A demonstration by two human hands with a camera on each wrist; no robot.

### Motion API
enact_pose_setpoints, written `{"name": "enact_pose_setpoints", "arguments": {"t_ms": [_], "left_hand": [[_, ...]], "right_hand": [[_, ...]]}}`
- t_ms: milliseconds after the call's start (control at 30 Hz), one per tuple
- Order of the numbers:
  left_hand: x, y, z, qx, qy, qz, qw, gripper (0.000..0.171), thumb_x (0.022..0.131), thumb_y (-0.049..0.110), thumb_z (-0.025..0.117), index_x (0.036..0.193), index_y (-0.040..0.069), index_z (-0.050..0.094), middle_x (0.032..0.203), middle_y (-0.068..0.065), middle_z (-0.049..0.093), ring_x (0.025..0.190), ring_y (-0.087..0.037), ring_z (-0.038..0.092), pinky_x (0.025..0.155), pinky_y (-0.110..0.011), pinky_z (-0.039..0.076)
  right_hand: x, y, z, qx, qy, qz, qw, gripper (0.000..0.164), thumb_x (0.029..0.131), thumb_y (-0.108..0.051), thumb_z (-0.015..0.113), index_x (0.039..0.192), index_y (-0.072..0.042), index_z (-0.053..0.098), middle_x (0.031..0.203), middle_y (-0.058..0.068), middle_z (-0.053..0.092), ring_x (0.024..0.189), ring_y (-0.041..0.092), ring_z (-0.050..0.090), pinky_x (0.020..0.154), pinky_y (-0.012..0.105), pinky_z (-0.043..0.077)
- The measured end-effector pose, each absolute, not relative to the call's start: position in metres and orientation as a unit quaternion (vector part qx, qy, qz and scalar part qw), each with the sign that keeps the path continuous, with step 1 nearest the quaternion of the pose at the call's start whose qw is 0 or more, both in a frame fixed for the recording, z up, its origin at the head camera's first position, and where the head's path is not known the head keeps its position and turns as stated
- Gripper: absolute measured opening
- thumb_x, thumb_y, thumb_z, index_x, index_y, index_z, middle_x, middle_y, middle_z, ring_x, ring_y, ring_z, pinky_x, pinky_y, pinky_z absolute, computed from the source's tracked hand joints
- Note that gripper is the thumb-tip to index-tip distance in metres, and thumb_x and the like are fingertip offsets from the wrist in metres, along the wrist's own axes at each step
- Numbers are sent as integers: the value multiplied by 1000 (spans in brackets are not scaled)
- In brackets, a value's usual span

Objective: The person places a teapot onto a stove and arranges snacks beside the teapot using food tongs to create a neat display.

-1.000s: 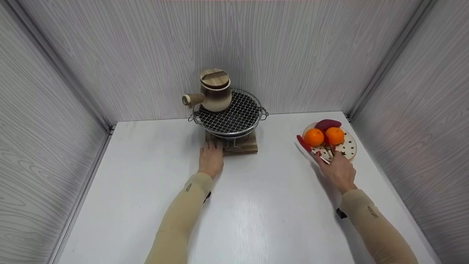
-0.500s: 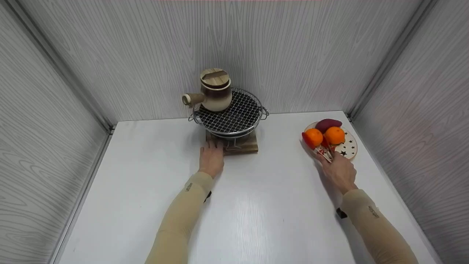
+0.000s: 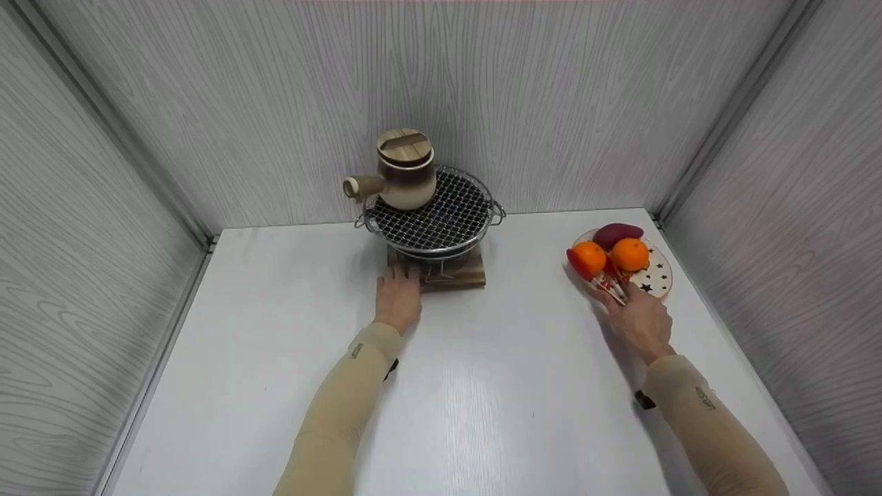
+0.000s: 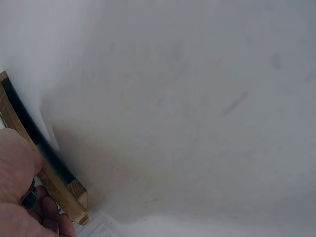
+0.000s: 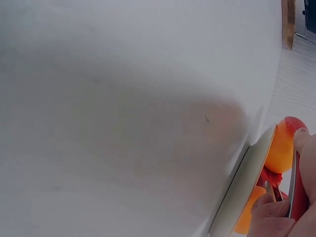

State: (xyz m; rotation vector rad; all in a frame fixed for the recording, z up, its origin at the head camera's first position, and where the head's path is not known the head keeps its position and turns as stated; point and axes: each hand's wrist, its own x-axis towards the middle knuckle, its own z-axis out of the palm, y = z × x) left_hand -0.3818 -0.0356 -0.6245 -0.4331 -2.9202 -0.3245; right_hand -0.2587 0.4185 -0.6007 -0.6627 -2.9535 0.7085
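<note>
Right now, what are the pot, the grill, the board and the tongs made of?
The pot looks like pottery, perhaps glazed: smooth, fading from brown to cream. The grill seems metal, with crossed wires and a silvery rim. The board looks like smooth wood, since brown grain shows. The tongs look partly metal, with a silvery arm; their red parts could be plastic or rubber.

Board (image 3: 467, 275) partly hidden under grill (image 3: 455, 217), hands (image 4: 17, 170) (image 5: 271, 217) cropped in wrist views

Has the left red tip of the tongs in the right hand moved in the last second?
Yes. In the head view, the left red tip moved right, away from the grill, and now overlaps the left orange.
</note>
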Motion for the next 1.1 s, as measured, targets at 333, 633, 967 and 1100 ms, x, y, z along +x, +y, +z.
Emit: {"name": "enact_pose_setpoints", "arguments": {"t_ms": [333,633,967,1100], "left_hand": [[-380,-37,-624,-138,-980,-121,77,54,111,16,66,160,1,50,159,-35,55,145,-49,58,117,-65,52],[-381,-35,-623,-139,-982,-109,69,66,104,10,71,164,0,44,165,-35,50,150,-51,54,122,-65,49],[-382,-35,-625,-143,-983,-100,63,63,106,13,70,163,1,45,161,-32,53,148,-48,54,118,-62,51],[-382,-35,-625,-142,-983,-97,58,67,104,12,71,165,2,44,165,-32,50,152,-49,52,124,-64,48]], "right_hand": [[-259,420,-593,-186,-960,206,40,76,109,-69,58,146,-4,60,128,29,70,105,49,65,88,62,52],[-261,421,-580,-157,-964,195,86,71,106,-73,61,130,-6,64,102,19,61,85,38,56,70,42,40],[-265,413,-560,-141,-967,187,96,67,104,-72,64,119,-6,62,94,15,56,81,36,55,67,39,37],[-266,408,-547,-126,-970,183,102,61,105,-68,67,113,-9,60,85,11,49,73,32,51,62,36,33]]}}
